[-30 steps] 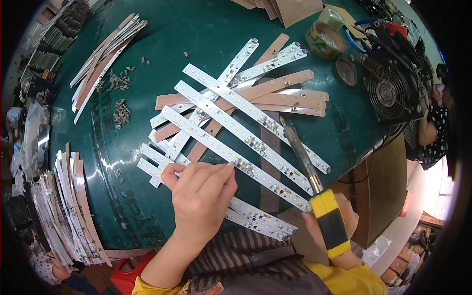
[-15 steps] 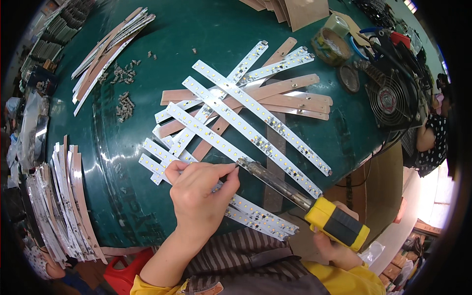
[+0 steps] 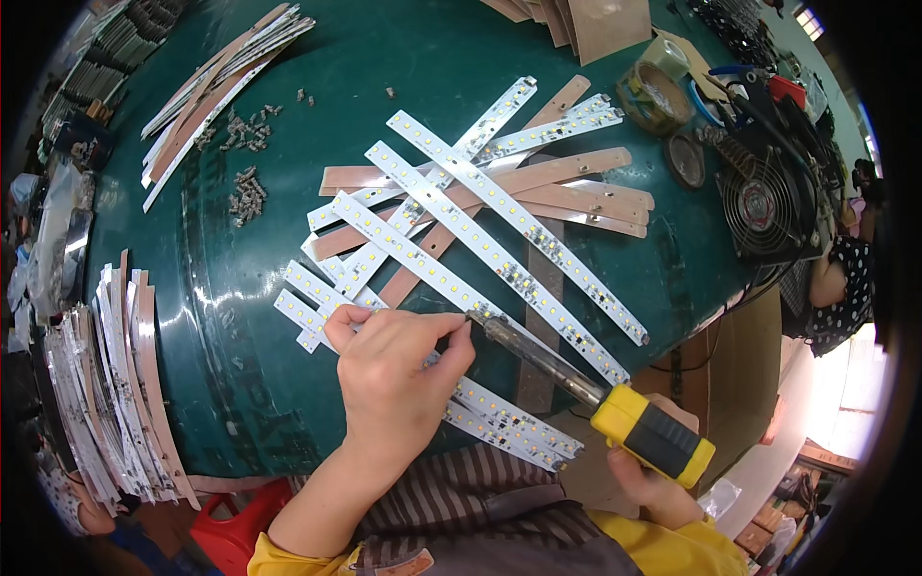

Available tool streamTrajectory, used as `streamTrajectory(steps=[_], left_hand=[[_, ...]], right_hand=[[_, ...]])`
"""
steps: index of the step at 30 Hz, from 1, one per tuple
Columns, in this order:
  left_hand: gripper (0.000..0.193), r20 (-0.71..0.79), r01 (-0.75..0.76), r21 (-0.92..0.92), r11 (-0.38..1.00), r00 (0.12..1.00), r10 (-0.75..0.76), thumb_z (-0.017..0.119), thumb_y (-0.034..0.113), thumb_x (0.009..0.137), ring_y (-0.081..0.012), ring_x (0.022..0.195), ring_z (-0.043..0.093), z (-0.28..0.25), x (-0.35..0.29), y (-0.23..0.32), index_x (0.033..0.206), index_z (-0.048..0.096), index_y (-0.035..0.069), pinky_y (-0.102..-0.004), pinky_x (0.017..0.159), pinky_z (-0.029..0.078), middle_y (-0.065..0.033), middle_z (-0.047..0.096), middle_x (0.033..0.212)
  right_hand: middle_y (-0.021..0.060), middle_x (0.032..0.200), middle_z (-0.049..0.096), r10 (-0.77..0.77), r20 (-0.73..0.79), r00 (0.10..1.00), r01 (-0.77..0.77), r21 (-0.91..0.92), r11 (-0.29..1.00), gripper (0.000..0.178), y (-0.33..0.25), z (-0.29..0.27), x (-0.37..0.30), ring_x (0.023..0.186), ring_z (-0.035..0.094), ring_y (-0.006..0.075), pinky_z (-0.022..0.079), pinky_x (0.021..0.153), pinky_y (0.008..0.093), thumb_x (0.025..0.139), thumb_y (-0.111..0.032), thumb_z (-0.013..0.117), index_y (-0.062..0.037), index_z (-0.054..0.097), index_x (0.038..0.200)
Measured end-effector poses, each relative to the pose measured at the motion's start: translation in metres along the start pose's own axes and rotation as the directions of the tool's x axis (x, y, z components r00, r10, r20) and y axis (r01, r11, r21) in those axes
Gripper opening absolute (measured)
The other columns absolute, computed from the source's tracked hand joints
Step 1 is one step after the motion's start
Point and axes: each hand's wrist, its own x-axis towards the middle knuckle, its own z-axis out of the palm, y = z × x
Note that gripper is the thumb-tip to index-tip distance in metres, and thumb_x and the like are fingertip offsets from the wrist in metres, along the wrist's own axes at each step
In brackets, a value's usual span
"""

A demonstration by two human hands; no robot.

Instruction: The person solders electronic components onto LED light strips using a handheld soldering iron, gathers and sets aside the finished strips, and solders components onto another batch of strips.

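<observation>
LED strips (image 3: 480, 245) lie crossed mid-table (image 3: 240, 317), a strip stack (image 3: 106, 384) left, a fan (image 3: 768, 202) right.

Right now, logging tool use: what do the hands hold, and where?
Right hand grips the soldering iron by its yellow handle; left hand presses an LED strip.
</observation>
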Motion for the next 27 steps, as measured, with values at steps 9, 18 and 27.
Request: streamTrajectory(steps=[9, 18, 27], left_hand=[[0.014, -0.009, -0.026, 0.084, 0.996, 1.000, 0.027, 0.080, 0.003, 0.068, -0.0153, 0.066, 0.062, 0.001, -0.002, 0.001, 0.078, 0.072, 0.010, -0.0347, 0.079, 0.036, 0.0013, 0.068, 0.072], [0.014, -0.029, -0.018, 0.051, 0.999, 0.999, 0.020, 0.080, 0.003, 0.068, -0.0152, 0.066, 0.061, 0.002, -0.003, 0.000, 0.078, 0.072, 0.010, -0.0334, 0.078, 0.036, 0.0017, 0.068, 0.072], [0.015, -0.033, -0.011, 0.039, 0.999, 0.999, 0.012, 0.081, 0.004, 0.068, -0.0146, 0.066, 0.061, 0.001, -0.003, 0.000, 0.078, 0.072, 0.010, -0.0333, 0.078, 0.035, 0.0018, 0.069, 0.073]], right_hand=[[0.0092, 0.087, 0.066, -0.016, 0.007, 1.000, 0.015, 0.047, 0.999, 0.023, 0.008, 0.002, -0.006, 0.072, 0.063, 0.0216, 0.051, 0.065, 0.0314, 0.078, -0.012, 0.073, -0.0018, 0.068, 0.098], [0.0139, 0.112, 0.066, 0.220, 0.009, 0.976, -0.211, 0.322, 0.923, 0.047, 0.028, 0.006, -0.045, 0.072, 0.057, 0.0123, 0.048, 0.065, 0.0265, 0.097, -0.029, 0.063, 0.0031, 0.050, 0.129], [0.0167, 0.112, 0.067, 0.152, 0.037, 0.988, -0.157, 0.255, 0.954, 0.045, 0.033, 0.002, -0.047, 0.073, 0.057, 0.0129, 0.049, 0.067, 0.0293, 0.097, -0.029, 0.062, 0.0031, 0.052, 0.126]])
